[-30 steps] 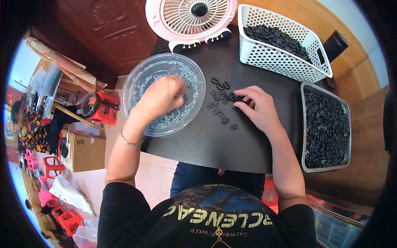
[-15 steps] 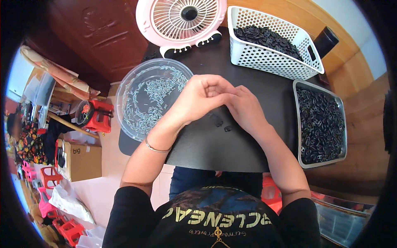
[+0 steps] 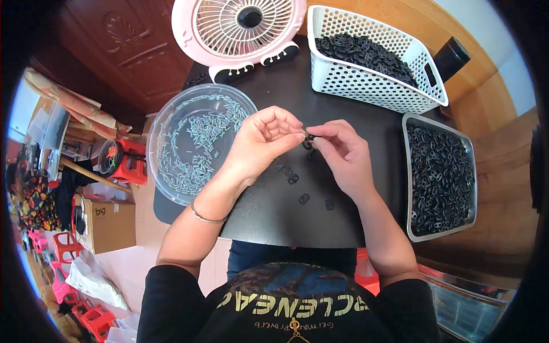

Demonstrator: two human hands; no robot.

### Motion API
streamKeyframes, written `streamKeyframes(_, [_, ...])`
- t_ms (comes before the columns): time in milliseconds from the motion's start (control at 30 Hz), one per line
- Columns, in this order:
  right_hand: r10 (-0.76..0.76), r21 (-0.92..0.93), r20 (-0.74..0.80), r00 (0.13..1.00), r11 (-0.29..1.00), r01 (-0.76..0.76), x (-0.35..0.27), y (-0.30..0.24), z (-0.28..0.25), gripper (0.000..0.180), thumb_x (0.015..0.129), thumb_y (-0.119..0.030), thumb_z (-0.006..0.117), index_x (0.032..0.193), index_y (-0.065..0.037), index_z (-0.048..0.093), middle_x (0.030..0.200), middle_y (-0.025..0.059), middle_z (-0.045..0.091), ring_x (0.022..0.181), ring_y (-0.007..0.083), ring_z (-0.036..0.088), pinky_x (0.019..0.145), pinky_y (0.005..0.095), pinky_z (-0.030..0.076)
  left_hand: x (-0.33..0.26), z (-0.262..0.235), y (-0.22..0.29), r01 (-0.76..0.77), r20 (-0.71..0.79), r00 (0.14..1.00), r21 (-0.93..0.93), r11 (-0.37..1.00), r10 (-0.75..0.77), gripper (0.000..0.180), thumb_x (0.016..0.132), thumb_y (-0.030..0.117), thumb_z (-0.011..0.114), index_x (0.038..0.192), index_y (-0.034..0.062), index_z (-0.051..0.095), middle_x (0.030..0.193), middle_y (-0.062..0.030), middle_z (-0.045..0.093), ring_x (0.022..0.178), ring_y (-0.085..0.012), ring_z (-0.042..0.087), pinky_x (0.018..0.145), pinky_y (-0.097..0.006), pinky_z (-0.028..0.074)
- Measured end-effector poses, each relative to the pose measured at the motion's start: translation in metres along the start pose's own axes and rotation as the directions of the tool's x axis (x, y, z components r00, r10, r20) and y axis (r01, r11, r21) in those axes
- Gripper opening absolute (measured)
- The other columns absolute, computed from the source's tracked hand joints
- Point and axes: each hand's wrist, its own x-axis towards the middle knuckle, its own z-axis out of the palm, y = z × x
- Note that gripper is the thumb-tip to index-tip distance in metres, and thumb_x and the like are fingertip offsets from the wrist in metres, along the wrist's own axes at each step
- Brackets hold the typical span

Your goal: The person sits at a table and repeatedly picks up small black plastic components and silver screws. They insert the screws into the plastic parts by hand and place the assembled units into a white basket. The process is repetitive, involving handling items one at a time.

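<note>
My left hand [image 3: 264, 143] and my right hand [image 3: 343, 151] meet above the black table [image 3: 257, 211], fingertips pinched together on one small black plastic part [image 3: 309, 136]. Several more loose black parts [image 3: 303, 198] lie on the table just under the hands. A clear round bowl [image 3: 197, 140] holding many small pale pins sits to the left of my left hand. What the left fingertips grip besides the black part is too small to tell.
A white perforated basket [image 3: 374, 86] of black parts stands at the back right. A grey metal tray [image 3: 439, 177] full of black parts lies at the right. A pink fan [image 3: 240, 28] sits at the back. Red stools [image 3: 123, 163] and a cardboard box [image 3: 108, 223] are on the floor to the left.
My left hand left the clear bowl and came right to meet my right hand. My right hand lifted off the loose parts; both now pinch one part together.
</note>
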Motion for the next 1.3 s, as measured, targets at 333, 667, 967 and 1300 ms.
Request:
streamKeyframes(333, [-0.079,0.030,-0.002,0.997,0.996,0.079,-0.0013,0.0007,-0.0013,0.027,0.076,0.010,0.048,0.097,-0.001,0.062,0.091,0.0045,0.046,0.079,0.0090,0.054,0.070,0.0198,0.047,-0.0007,0.0014,0.0015,0.046,0.001,0.999,-0.050,0.998,-0.046,0.020,0.075,-0.005,0.061,0.092,0.0024,0.053,0.083,-0.0034,0.060,0.078,-0.0074,0.057,0.072,-0.019,0.046])
streamKeyframes(667, [-0.018,0.055,-0.069,0.997,0.998,0.022,-0.0025,-0.0040,0.0030,0.034,0.079,0.007,0.053,0.111,-0.003,0.053,0.092,0.0059,0.054,0.080,0.0094,0.055,0.072,0.0216,0.047,-0.0002,0.0022,0.0018,0.044,-0.005,0.999,-0.107,0.993,-0.045,0.018,0.076,-0.005,0.059,0.091,0.0023,0.052,0.082,-0.0072,0.063,0.079,-0.0092,0.060,0.071,-0.019,0.047])
streamKeyframes(967, [-0.016,0.077,-0.093,0.996,0.997,0.024,-0.0020,-0.0076,0.0040,0.033,0.078,0.006,0.056,0.109,-0.001,0.052,0.086,0.0058,0.058,0.079,0.0083,0.055,0.071,0.0212,0.047,-0.0008,0.0023,0.0005,0.057,-0.025,0.998,-0.067,0.996,-0.059,0.018,0.076,-0.004,0.059,0.091,0.0021,0.052,0.082,-0.0064,0.063,0.078,-0.0088,0.060,0.071,-0.019,0.047])
streamKeyframes(1300, [0.007,0.025,-0.122,0.993,1.000,-0.004,-0.0040,-0.0079,0.0047,0.029,0.076,0.005,0.058,0.104,0.000,0.053,0.085,0.0065,0.060,0.080,0.0088,0.057,0.070,0.0213,0.047,-0.0014,0.0034,0.0006,0.051,-0.029,0.998,-0.085,0.995,-0.054,0.019,0.075,-0.006,0.061,0.090,0.0032,0.052,0.081,-0.0038,0.062,0.076,-0.0079,0.059,0.070,-0.019,0.047])
